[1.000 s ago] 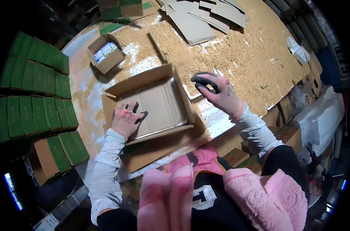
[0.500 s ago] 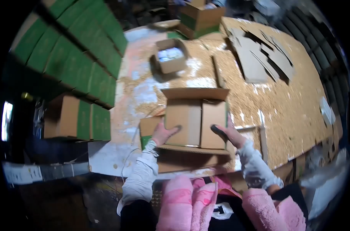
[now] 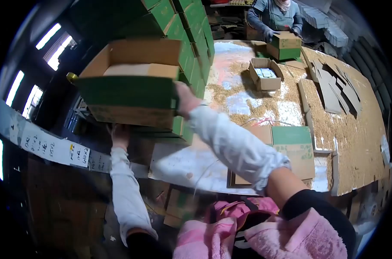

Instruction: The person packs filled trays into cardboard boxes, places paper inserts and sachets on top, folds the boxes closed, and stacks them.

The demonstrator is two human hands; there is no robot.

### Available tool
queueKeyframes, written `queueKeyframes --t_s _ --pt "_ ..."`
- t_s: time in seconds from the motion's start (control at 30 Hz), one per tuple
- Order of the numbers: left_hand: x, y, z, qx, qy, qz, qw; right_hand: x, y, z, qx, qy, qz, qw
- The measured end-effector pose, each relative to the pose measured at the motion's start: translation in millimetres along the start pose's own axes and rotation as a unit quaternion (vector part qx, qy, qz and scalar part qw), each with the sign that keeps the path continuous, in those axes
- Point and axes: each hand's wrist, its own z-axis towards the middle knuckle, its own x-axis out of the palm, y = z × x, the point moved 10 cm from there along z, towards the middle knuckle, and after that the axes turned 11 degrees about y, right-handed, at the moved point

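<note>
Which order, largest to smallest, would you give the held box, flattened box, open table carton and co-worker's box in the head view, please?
1. Held box
2. Flattened box
3. Open table carton and co-worker's box: look too alike to rank

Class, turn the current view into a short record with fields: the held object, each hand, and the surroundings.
Held object: open-topped green-and-brown cardboard box
Left hand: at the box's lower near edge
Right hand: at the box's right end
Behind the box: stacked green cardboard boxes; contact with the held box unclear
Work surface: pale table, partly strewn with yellowish bits
On it: small open brown cardboard box holding pale packets; loose flat grey cardboard pieces
Across the table: co-worker handling another green-and-brown box
</note>
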Motion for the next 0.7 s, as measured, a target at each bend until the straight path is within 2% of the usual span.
queueKeyframes --t_s 0.03,0.07,0.1,0.13,0.17,0.2,0.23,0.27,0.3,0.33,0.37,0.4,0.43,0.47,0.5,0.53,0.57,0.6,0.63,0.67,0.7 --pt "23.3 13.7 -6.4 0.002 0.07 -0.018 0.997 7.1 -5.2 6.5 -0.045 -0.121 -0.108 0.986" --pt "19.7 27.5 -14.4 -0.005 0.013 -0.051 0.999 9.3 2.5 -13.3 -0.083 -0.242 -0.215 0.942" --pt "17.3 40.3 -23.3 -0.013 -0.043 -0.086 0.995 41.9 23.6 -74.1 0.04 -0.217 -0.295 0.93" --pt "16.2 49.4 -35.1 -0.022 -0.099 -0.123 0.987 45.5 18.6 -73.2 0.081 -0.18 -0.355 0.914" --pt "-4.2 -3.7 -61.0 -0.007 -0.216 -0.035 0.976 28.8 22.1 -76.1 0.12 -0.161 -0.412 0.889" --pt "-23.7 -46.8 -89.3 0.043 -0.342 -0.013 0.939 29.4 47.0 -91.8 0.057 -0.139 -0.484 0.862" --pt "-35.8 -89.0 -114.5 0.022 -0.405 -0.026 0.914 22.8 68.5 -116.0 0.0 -0.121 -0.551 0.826" --pt "-16.2 -108.7 -127.9 0.024 -0.416 -0.12 0.901 -9.1 78.3 -134.9 -0.061 -0.132 -0.622 0.77" --pt "25.0 -140.8 -121.3 0.081 -0.321 -0.311 0.891 -44.9 89.2 -171.9 -0.119 -0.12 -0.648 0.743" --pt "96.4 -171.0 -115.4 0.045 -0.147 -0.4 0.904 -93.7 96.3 -217.3 -0.114 -0.158 -0.673 0.714" --pt "161.6 -221.3 -119.7 -0.047 0.068 -0.503 0.86 -147.9 100.0 -263.1 -0.066 -0.203 -0.722 0.658" --pt "246.4 -243.4 -129.8 -0.063 0.167 -0.527 0.831 -212.4 95.7 -309.1 0.014 -0.279 -0.809 0.518" --pt "327.2 -247.3 -140.8 -0.001 0.157 -0.442 0.883 -245.2 103.4 -364.8 -0.001 -0.296 -0.846 0.444" --pt "349.0 -281.4 -160.5 0.001 0.267 -0.349 0.898 -266.4 104.0 -405.1 0.025 -0.281 -0.874 0.395" --pt "362.1 -302.6 -182.1 -0.047 0.374 -0.165 0.911 -288.5 89.1 -429.3 0.154 -0.221 -0.846 0.461" --pt "347.9 -319.2 -192.7 -0.032 0.23 -0.014 0.973 -302.3 60.6 -445.1 0.053 -0.226 -0.875 0.425" --pt "357.8 -313.0 -197.6 -0.083 0.292 -0.06 0.951 -305.0 54.8 -449.5 0.121 -0.201 -0.868 0.437" --pt "348.3 -313.4 -202.9 -0.065 0.235 -0.053 0.968 -299.2 64.5 -454.1 0.132 -0.199 -0.854 0.462" --pt "318.1 -322.9 -202.3 -0.066 0.197 -0.044 0.977 -288.3 76.5 -461.1 0.111 -0.187 -0.842 0.493" --pt "306.6 -333.9 -202.5 -0.074 0.235 -0.035 0.968 -289.9 80.1 -464.1 0.08 -0.194 -0.834 0.511" --pt "283.1 -346.3 -196.9 -0.071 0.227 -0.153 0.959 -291.3 83.7 -466.3 0.048 -0.2 -0.824 0.528"
